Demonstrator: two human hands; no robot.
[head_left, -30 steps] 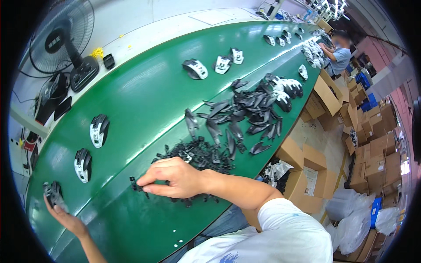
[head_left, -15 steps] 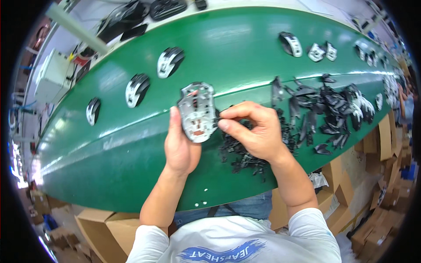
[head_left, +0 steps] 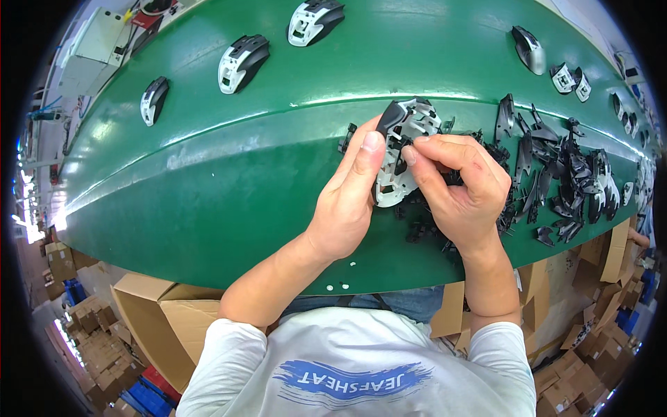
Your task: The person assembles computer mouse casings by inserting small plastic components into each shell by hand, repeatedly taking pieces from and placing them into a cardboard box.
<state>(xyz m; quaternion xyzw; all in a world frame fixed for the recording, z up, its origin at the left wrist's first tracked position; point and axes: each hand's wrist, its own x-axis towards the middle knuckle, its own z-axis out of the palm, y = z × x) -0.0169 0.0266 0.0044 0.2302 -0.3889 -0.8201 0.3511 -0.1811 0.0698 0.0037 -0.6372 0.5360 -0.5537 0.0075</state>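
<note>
My left hand (head_left: pixel 345 201) holds a black and white computer mouse shell (head_left: pixel 396 189) by its side, tilted, with its hollow inside showing. Thumb and forefinger of my right hand (head_left: pixel 464 182) are pinched together against the inside of the shell, on a small black plastic part (head_left: pixel 397 142) mostly covered by the fingertips. Under and behind my right hand lies a pile of small black plastic parts (head_left: pixel 420 231). To its right is a heap of curved black side pieces (head_left: pixel 549 163).
Several mouse shells stand on the green table (head_left: pixel 229 201), such as one shell (head_left: pixel 243 64) at the far left and another (head_left: pixel 529 50) at the far right. Small white bits (head_left: pixel 338 286) lie by the near edge. Cardboard boxes (head_left: pixel 163 306) stand below it.
Both hands have moved right in the picture with the mouse shell, which is now turned and tilted. The right fingertips have gone from its outer edge to its inside. The view has shifted too.
</note>
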